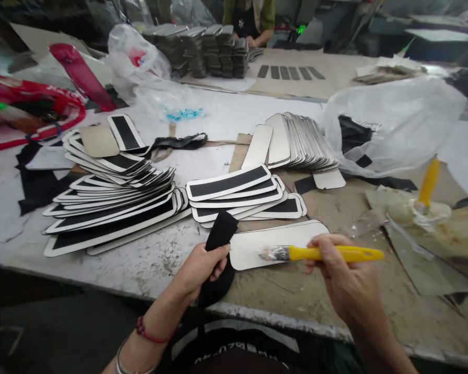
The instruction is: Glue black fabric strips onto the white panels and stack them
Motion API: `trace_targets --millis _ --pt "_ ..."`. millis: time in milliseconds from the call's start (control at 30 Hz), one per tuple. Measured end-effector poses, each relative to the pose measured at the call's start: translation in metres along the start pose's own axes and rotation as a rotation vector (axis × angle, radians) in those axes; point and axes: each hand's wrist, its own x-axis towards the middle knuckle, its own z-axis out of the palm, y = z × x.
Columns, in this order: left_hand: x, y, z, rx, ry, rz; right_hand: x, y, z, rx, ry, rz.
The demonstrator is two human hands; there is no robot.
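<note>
My right hand (337,265) is closed around the yellow handle of a paintbrush (335,253). The brush's pale, coated bristles rest over a white rounded panel (253,254) lying near the table's front edge. At that panel's left end, my left hand (203,267) pinches a strip of black fabric (222,231), part of which hangs below the fingers. Just beyond the panel lies a small pile of white panels with black strips (230,186) on them. A larger fanned pile of similar panels (113,223) spreads to the left.
Plain white panels (296,143) stand fanned at the back, beside a clear plastic bag (390,124) holding black scraps. On the right, a second yellow-handled brush (429,182) sits at a glue-smeared container. Across the way, a person (253,26) works near stacked dark pieces (206,49).
</note>
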Motion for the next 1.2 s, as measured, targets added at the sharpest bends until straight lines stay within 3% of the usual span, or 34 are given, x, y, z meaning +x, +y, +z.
trace_targets --millis 100,200,667,933,1033,1133,1200 --pt "0.002 -0.001 -0.002 -0.02 -0.011 -0.011 -0.003 -0.008 0.043 0.088 -0.065 0.073" --pt "0.004 -0.001 -0.001 -0.043 0.011 -0.017 -0.001 -0.013 0.053 0.012 -0.098 0.067" --pt "0.003 -0.004 0.004 -0.012 0.115 0.018 0.02 -0.002 -0.026 -0.709 0.098 -0.396" --pt "0.002 -0.001 0.006 0.012 0.147 0.032 0.015 -0.016 -0.044 -0.776 0.134 -0.517" --pt "0.002 -0.003 0.007 0.01 0.154 0.051 0.008 -0.015 -0.032 -0.758 0.112 -0.539" --pt "0.001 -0.005 0.008 0.011 0.165 0.058 -0.011 -0.014 -0.003 -0.688 -0.041 -0.559" --pt "0.001 -0.005 0.007 0.009 0.151 0.061 -0.027 -0.019 0.018 -0.52 -0.155 -0.535"
